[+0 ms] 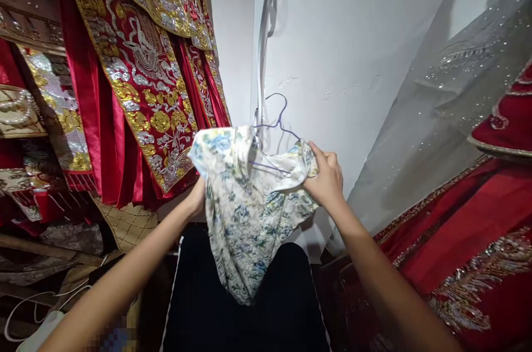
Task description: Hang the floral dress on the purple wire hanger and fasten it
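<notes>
I hold up a pale floral garment [245, 213] with blue and green print in front of a white wall. A thin purple wire hanger [277, 122] sits inside its neck, hook upward. My left hand [196, 197] grips the garment's left side, its fingers mostly hidden behind the cloth. On the right shoulder of the garment my right hand [326, 177] pinches the fabric over the hanger's arm. The cloth hangs down over my dark trousers [249, 307].
Red robes with gold and silver embroidery [141, 75] hang at the left. More red embroidered cloth [477, 252] and a grey sequinned veil [449, 119] fill the right. A white cable [261, 36] runs down the wall corner. Wooden shelves [25, 36] stand far left.
</notes>
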`<state>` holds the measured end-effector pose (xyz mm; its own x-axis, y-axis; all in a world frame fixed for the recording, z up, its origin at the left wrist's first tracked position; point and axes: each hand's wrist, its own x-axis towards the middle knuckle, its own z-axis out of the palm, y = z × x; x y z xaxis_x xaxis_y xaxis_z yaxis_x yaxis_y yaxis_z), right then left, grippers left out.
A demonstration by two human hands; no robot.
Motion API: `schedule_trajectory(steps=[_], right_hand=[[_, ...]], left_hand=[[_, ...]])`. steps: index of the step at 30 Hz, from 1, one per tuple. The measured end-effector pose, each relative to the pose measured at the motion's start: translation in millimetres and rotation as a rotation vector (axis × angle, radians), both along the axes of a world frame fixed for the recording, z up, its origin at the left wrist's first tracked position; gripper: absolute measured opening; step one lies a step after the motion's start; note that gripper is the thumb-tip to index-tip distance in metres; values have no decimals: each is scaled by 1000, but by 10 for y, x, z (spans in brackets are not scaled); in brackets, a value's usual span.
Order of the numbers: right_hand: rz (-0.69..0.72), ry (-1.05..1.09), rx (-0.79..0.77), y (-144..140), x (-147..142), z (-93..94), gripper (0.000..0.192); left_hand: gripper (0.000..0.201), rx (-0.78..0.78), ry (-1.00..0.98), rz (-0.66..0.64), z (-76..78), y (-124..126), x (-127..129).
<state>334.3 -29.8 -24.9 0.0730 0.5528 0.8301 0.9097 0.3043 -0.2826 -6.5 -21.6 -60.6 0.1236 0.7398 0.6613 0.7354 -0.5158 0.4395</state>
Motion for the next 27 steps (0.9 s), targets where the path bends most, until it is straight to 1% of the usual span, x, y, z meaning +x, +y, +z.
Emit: schedule_trajectory(steps=[1,2,3,5,6,8,10,11,12,13,14,15,16,18,19,20,21,22,23,24,25,27], right_hand=[[-24,4,-8,28,16,64,84],[-34,0,-16,52,10,121,85],[-26,-17,-26,66,-17,171,86],[52,-90,-50,51,-124,244,88],[123,-138,-62,18,-196,267,88],[337,-207,-87,-106,-354,286,82],[651,-182,-154,-290,-502,259,68],[810,-118,-195,-393,-566,217,59],[937,-14,-225,-494,-622,148,51],[1017,121,-245,-588,-671,46,44],[1039,283,-247,-670,-714,-92,38],[997,464,-224,-736,-754,-263,32],[922,640,-223,-786,-793,-462,28],[675,972,-195,-840,-875,-887,27],[571,1048,-259,-849,-921,-1082,29],[570,1043,-391,-850,-967,-1246,31],[603,1004,-524,-845,-1013,-1371,34],[668,929,-649,-836,-1053,-1453,38],[738,847,-736,-825,-1085,-1496,43],[790,782,-778,-815,-1106,-1509,47],[815,742,-786,-805,-1116,-1502,49],[826,734,-768,-795,-1107,-1469,49]], left_hand=[[57,-68,-138,-50,-165,-34,-14],[57,-159,-327,-125,-327,-72,-1],[55,-223,-446,-154,-482,-110,36],[48,-383,-800,-233,-753,-183,167],[51,-440,-954,-258,-865,-222,250],[62,-490,-1159,-285,-1037,-320,420],[67,-535,-1306,-323,-1152,-452,560],[68,-566,-1359,-342,-1194,-529,609],[69,-601,-1396,-348,-1230,-611,643],[70,-634,-1417,-333,-1260,-693,662],[71,-663,-1422,-305,-1283,-772,671],[72,-682,-1415,-271,-1299,-846,672],[74,-693,-1396,-247,-1305,-911,669],[74,-700,-1352,-253,-1287,-1013,659],[74,-703,-1335,-284,-1267,-1049,654],[73,-709,-1322,-321,-1243,-1077,650],[72,-719,-1316,-353,-1218,-1098,645],[71,-733,-1311,-373,-1195,-1115,639],[70,-746,-1308,-377,-1176,-1128,631],[70,-752,-1304,-372,-1160,-1141,621],[69,-752,-1302,-361,-1145,-1153,610],[69,-743,-1312,-344,-1113,-1180,589]])
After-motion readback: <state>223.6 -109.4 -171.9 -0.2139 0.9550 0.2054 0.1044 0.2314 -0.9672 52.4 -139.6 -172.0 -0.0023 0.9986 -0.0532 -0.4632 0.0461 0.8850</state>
